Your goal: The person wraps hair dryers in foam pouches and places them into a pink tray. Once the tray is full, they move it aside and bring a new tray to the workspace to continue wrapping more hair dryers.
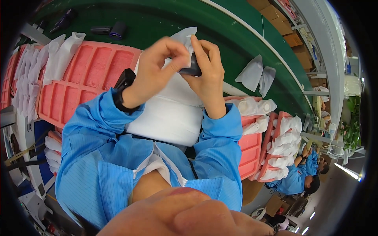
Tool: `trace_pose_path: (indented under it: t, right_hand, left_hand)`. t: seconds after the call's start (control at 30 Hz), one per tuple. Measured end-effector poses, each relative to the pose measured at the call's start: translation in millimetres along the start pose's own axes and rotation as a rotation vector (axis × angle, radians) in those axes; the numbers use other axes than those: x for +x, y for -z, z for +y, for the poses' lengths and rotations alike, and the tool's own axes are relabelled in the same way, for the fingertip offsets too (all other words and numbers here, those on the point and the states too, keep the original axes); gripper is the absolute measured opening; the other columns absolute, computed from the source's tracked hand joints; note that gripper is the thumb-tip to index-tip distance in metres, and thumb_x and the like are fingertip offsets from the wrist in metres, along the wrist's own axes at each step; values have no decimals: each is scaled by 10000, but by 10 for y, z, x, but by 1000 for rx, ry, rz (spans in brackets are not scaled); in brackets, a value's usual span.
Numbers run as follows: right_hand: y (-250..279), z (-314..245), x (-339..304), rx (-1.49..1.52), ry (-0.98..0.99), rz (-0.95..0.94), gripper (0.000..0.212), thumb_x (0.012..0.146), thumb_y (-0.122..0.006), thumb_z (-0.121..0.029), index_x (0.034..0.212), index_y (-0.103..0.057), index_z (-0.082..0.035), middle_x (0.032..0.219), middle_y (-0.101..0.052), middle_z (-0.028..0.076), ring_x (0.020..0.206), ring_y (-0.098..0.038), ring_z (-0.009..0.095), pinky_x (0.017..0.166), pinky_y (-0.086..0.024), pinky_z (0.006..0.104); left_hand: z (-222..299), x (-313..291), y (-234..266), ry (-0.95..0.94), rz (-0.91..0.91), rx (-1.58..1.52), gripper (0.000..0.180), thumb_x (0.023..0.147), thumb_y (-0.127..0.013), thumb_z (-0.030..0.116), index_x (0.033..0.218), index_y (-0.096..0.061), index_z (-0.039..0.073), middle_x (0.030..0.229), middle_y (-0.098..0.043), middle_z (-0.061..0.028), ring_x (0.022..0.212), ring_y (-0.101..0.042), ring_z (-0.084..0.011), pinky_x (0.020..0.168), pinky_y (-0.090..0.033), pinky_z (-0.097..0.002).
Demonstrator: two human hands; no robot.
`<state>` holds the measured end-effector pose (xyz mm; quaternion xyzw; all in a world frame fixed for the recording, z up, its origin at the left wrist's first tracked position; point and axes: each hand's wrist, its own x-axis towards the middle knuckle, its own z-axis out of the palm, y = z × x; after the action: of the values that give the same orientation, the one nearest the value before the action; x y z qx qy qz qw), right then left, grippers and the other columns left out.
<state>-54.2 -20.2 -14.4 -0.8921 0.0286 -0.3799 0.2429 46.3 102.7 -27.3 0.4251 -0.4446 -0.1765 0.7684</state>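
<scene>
Above the white pile in front of me, my right hand [208,67] is wrapped round a dark grey object [192,69]. Only a smooth part of that object shows, so its kind cannot be told. A thin white foam bag [184,36] lies against it and sticks up past the fingers. My left hand [159,65], with a black band at the wrist, is curled, thumb and forefinger pinched at the white bag next to the object. White foam sheets [165,122] are stacked under both hands, close to my body.
Pink foam trays with compartments [75,74] stand at left, white bags [63,55] on them. More pink trays [250,155] with wrapped items are at right. On the green bench lie a dark hair dryer [116,30] and two white bags [251,74]. Co-workers in blue [295,179] sit far right.
</scene>
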Motion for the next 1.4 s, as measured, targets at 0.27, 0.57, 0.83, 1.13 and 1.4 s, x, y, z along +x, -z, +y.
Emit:
trace_pose_path:
  t: [0.27, 0.57, 0.83, 1.13, 1.4]
  right_hand:
    - [-9, 161, 18, -105, -30, 258, 685, 591, -789, -54, 1207, -499, 21, 1077, -517, 137, 934, -563, 237, 766, -486, 303]
    - [-39, 2, -79, 645, -105, 50, 592, 680, -752, -101, 1189, -467, 4, 1126, -510, 136, 1057, -525, 210, 816, -461, 302]
    - [-127, 265, -144, 324, -69, -273, 510, 718, -710, -63, 1178, -500, 7, 1015, -619, 136, 864, -634, 226, 714, -501, 313]
    - [-203, 85, -132, -151, -143, -30, 386, 728, -682, -27, 1089, -555, 17, 858, -642, 174, 758, -655, 286, 677, -500, 328]
    - [-21, 74, -69, 499, -607, -243, 311, 775, -666, -65, 1054, -553, 15, 815, -621, 90, 645, -601, 172, 559, -462, 280]
  left_hand:
    - [-2, -84, -176, -386, -228, 757, 467, 673, -690, -55, 1118, -593, 48, 987, -581, -125, 842, -588, -231, 679, -483, -293]
    - [68, 254, 128, -271, -32, 697, 457, 688, -725, 33, 1118, -590, 102, 1167, -521, -97, 900, -579, -229, 728, -485, -282]
    - [138, 279, 304, -41, -22, 105, 434, 683, -783, 133, 1076, -598, 108, 1212, -497, -85, 1012, -542, -207, 829, -446, -284]
    - [134, 141, 100, -409, 111, 676, 198, 656, -792, 140, 806, -675, 86, 1179, -507, -87, 1099, -479, -272, 841, -428, -334]
    - [-3, 250, 329, -210, 233, 687, 147, 677, -768, 127, 759, -666, 59, 1114, -536, -80, 1018, -524, -200, 831, -417, -272]
